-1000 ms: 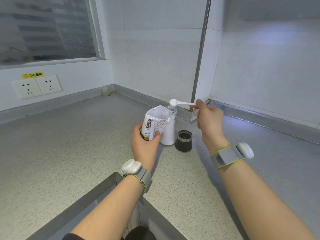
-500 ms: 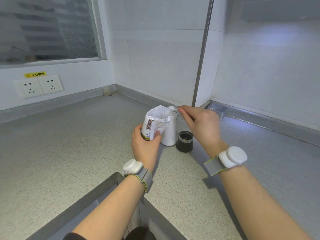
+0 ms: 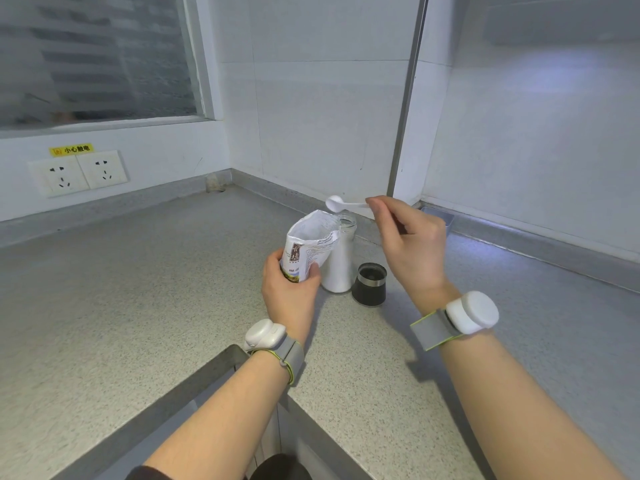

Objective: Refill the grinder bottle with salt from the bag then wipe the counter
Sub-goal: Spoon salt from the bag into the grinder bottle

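My left hand (image 3: 289,289) grips the lower part of an open white salt bag (image 3: 310,244), held upright on the counter. Right behind the bag stands the clear glass grinder bottle (image 3: 339,265), uncapped and mostly full of white salt. My right hand (image 3: 412,244) pinches the handle of a small white plastic spoon (image 3: 337,203), whose bowl hovers just above the bottle's mouth. The dark grinder cap (image 3: 369,284) with a metal band rests on the counter to the right of the bottle.
The speckled grey counter (image 3: 138,289) forms a corner against white tiled walls. Two wall sockets (image 3: 79,173) sit at the left under a window. A metal-edged gap (image 3: 194,386) cuts into the counter's near side. A metal pole (image 3: 405,116) runs up the wall corner.
My right hand dipped the spoon down toward the bag and bottle, then lifted it again; the spoon's bowl now hovers over the bottle's mouth. My left hand has kept the bag still.
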